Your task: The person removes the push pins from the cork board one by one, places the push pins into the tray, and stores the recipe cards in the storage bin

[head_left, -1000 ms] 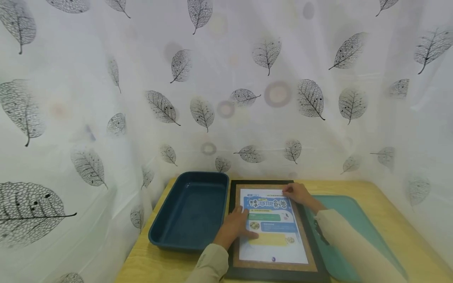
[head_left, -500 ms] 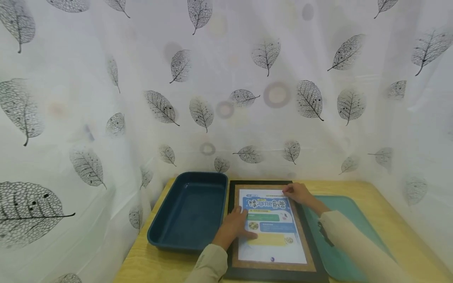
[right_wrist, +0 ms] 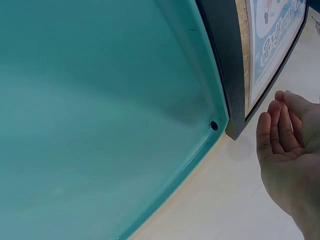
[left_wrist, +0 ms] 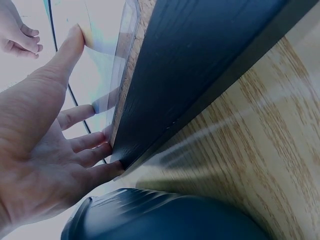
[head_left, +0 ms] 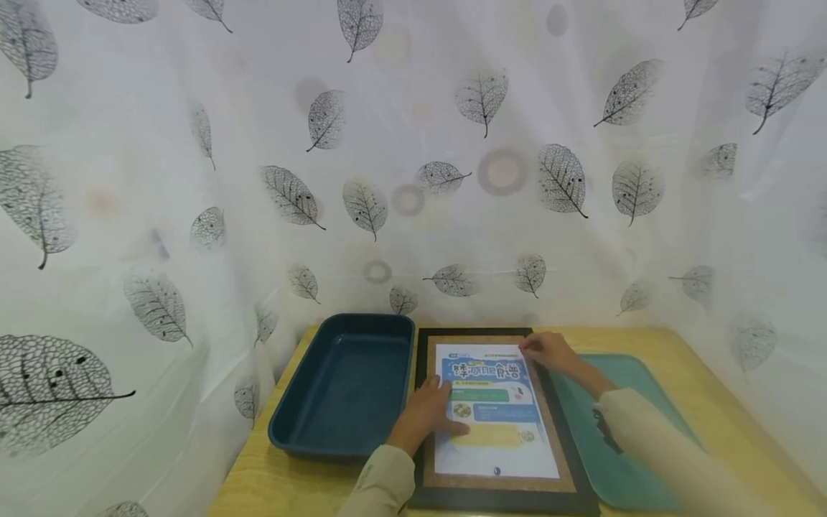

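A printed sheet (head_left: 494, 452) with blue, green and yellow blocks lies on a dark-framed cork board (head_left: 568, 482). My left hand (head_left: 423, 416) rests on the left part of the sheet, fingers spread. In the left wrist view the fingers reach over the dark frame and a clear plastic edge (left_wrist: 131, 20). My right hand (head_left: 552, 353) has its thumb and forefinger brought together at the sheet's top right corner. The right wrist view shows those fingertips (right_wrist: 280, 96) beside the frame's corner; I cannot tell what is between them. A small round purple spot (head_left: 497, 471) marks the sheet's bottom middle.
A deep dark blue tray (head_left: 349, 449) stands left of the board. Along its right side lies a flat green tray (head_left: 636, 474), partly beneath my right forearm. All stand on a light wooden table (head_left: 258, 488), with a leaf-patterned curtain (head_left: 400, 129) behind and at both sides.
My right hand and forearm have shifted slightly to the right and up at the sheet's corner. My left hand stays in place on the sheet.
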### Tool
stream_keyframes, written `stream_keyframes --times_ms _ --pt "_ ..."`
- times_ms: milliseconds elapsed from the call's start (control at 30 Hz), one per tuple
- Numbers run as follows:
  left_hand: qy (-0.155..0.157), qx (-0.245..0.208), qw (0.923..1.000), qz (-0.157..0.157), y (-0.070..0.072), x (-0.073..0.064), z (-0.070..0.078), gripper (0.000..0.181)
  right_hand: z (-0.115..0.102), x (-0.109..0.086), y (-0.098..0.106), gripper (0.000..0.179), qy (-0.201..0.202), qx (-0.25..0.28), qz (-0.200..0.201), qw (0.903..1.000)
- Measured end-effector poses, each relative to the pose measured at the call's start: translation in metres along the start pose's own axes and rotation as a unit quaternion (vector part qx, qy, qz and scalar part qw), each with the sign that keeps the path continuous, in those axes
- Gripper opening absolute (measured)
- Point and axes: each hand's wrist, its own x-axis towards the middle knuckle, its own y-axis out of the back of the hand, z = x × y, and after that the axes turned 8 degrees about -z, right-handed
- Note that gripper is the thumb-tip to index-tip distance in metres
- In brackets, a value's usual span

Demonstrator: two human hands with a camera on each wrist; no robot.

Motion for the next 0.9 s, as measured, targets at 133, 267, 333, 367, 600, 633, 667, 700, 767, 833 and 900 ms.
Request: stream_keyframes --times_ms 133,267,333,367,600,633,667,700,767,833,900 --pt "-0.006 0.002 1.0000 0.001 0.001 0.001 0.001 0.103 0.003 -0.006 0.004 0.012 0.026 -0.011 0.016 0.9995" --pt "-0.007 0.003 1.0000 0.001 0.001 0.001 0.002 0.103 0.005 -0.013 0.006 0.012 0.046 -0.016 0.026 0.9985" --pt "-0.004 0.004 1.0000 0.001 0.001 0.000 0.002 0.103 0.006 -0.017 0.007 0.011 0.053 -0.018 0.027 0.9981" --pt "-0.003 0.004 1.0000 0.001 0.001 -0.001 0.001 0.103 0.007 -0.019 0.007 0.010 0.057 -0.019 0.028 0.9978" --pt "-0.005 0.011 0.9999 0.005 0.001 -0.001 0.000 0.102 0.015 -0.029 0.013 0.009 0.058 -0.033 0.032 0.9973" --pt "-0.005 0.013 0.9999 0.004 0.002 -0.001 0.000 0.102 0.016 -0.030 0.013 0.009 0.057 -0.034 0.033 0.9973" --pt "-0.005 0.014 0.9999 0.004 0.002 -0.001 0.000 0.102 0.018 -0.032 0.014 0.009 0.055 -0.034 0.033 0.9973" --pt "-0.004 0.015 0.9999 0.003 0.002 -0.001 0.000 0.102 0.019 -0.033 0.014 0.009 0.051 -0.035 0.034 0.9975" --pt "-0.002 0.015 0.9999 0.000 0.001 -0.001 0.000 0.102 0.022 -0.036 0.016 0.010 0.048 -0.035 0.035 0.9977" --pt "0.001 0.011 0.9999 -0.002 0.001 -0.001 0.001 0.102 0.025 -0.039 0.017 0.010 0.041 -0.035 0.038 0.9978" --pt "0.003 0.007 1.0000 -0.003 0.001 -0.001 0.001 0.103 0.026 -0.042 0.019 0.009 0.039 -0.035 0.040 0.9978"
